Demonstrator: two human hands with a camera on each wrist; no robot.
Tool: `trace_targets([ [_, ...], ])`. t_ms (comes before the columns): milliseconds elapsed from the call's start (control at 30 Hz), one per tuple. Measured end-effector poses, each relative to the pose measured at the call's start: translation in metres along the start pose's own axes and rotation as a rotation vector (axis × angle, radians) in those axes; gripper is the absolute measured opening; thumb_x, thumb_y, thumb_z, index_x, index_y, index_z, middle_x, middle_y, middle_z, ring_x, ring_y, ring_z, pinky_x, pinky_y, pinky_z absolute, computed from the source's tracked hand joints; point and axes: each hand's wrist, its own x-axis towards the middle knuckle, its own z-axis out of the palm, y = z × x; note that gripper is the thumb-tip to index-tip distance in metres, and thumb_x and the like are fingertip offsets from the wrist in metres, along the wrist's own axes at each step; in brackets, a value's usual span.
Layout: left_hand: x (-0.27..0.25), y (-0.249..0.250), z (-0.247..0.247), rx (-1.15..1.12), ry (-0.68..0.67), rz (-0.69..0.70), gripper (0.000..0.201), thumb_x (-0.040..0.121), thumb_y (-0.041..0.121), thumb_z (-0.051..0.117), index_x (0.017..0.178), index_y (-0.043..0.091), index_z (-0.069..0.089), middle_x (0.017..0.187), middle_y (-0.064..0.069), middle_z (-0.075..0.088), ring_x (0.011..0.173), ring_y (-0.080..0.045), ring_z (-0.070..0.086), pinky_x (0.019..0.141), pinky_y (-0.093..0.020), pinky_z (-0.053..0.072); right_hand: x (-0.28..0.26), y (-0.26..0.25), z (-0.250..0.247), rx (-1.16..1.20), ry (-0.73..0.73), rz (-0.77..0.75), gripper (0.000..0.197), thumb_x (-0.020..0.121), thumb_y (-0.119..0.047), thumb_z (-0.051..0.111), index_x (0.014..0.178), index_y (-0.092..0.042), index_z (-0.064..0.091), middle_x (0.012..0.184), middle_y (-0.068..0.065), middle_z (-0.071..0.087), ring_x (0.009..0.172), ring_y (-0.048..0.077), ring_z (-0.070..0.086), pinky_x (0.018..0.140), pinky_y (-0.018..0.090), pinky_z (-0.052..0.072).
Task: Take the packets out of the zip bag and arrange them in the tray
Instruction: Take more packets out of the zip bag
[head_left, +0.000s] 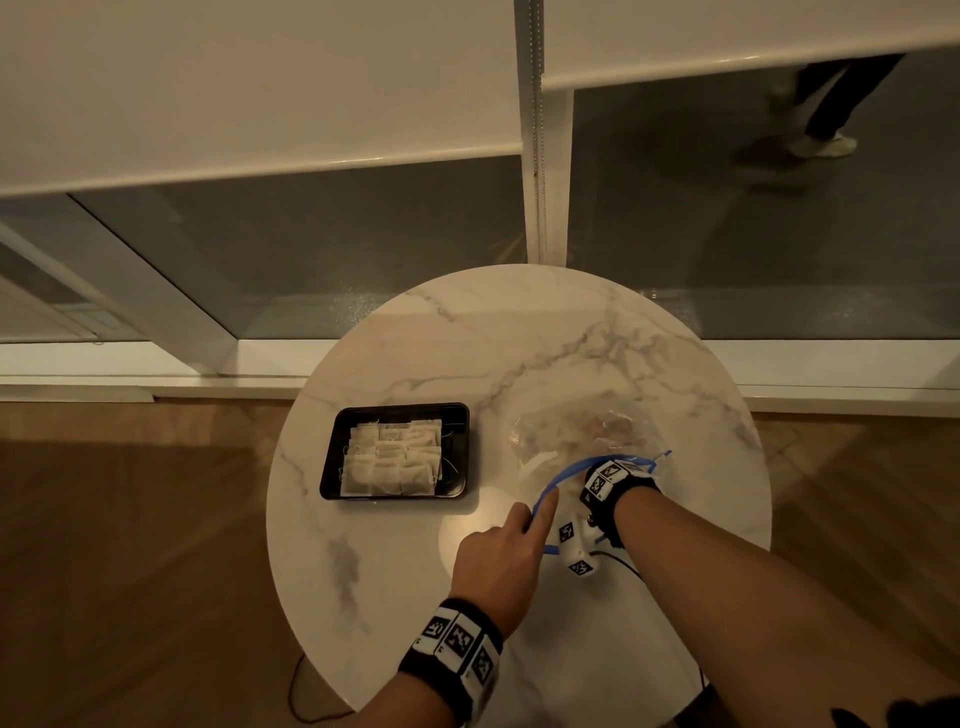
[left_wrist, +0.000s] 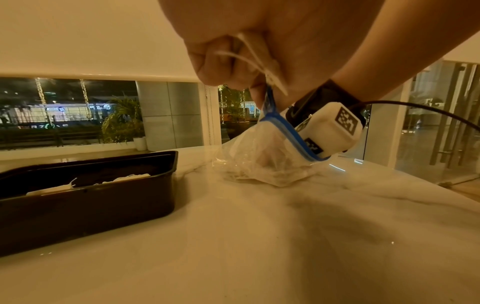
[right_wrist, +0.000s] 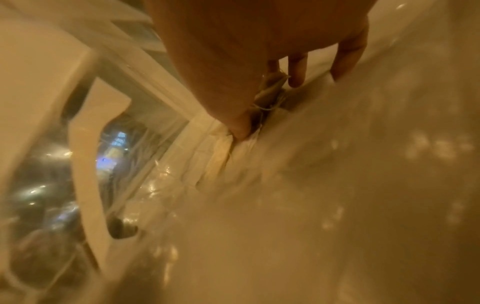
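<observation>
A clear zip bag (head_left: 550, 441) with a blue zip rim lies on the right of the round marble table. My left hand (head_left: 543, 506) pinches the rim and holds the mouth up; in the left wrist view it (left_wrist: 257, 92) grips the blue edge of the bag (left_wrist: 259, 164), with thin white strings across its fingers. My right hand (head_left: 610, 434) is inside the bag up to the wrist. In the blurred right wrist view, the right hand (right_wrist: 270, 98) has its thumb and fingers around a small packet (right_wrist: 270, 90) with a string. The black tray (head_left: 457, 415) on the left holds several pale packets (head_left: 395, 457).
The tray (left_wrist: 166, 164) stands close to the left of the bag. The table edge (head_left: 748, 415) is just beyond the bag on the right. Behind the table are a window sill and glass. A cable runs from my right wrist over the table's near side.
</observation>
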Motion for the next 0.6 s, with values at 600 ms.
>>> trace_targets([
  [600, 0.042, -0.012, -0.031, -0.043, -0.002, -0.064, 0.077, 0.088, 0.002, 0.049, 0.155, 0.024, 0.017, 0.13, -0.003, 0.05, 0.072, -0.027, 0.062, 0.063, -0.039, 0.056, -0.137, -0.043, -0.058, 0.523, 0.332, -0.062, 0.033, 0.102, -0.019, 0.039, 0.125, -0.003, 0.057, 0.127, 0.016, 0.059, 0.118, 0.03, 0.056, 0.096, 0.034, 0.044],
])
